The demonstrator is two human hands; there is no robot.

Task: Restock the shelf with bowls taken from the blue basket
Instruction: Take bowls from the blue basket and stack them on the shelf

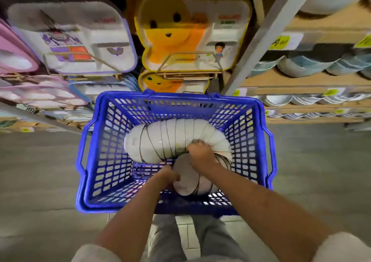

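Observation:
A blue basket (251,133) stands on the floor in front of me. Inside it lies a long curved row of nested white bowls (160,139) on its side, bending round toward the near wall. My right hand (200,153) grips the row from above where it bends. My left hand (170,176) holds the near end of the row, fingers curled on the base of the last bowl (185,171). The shelf (305,83) with stacked bowls runs along the right side.
Children's divided trays in purple (70,39), yellow (180,31) and pink (18,57) stand on the shelving straight ahead and to the left. A grey upright post (267,35) separates them from the bowl shelves. Grey floor lies on both sides of the basket.

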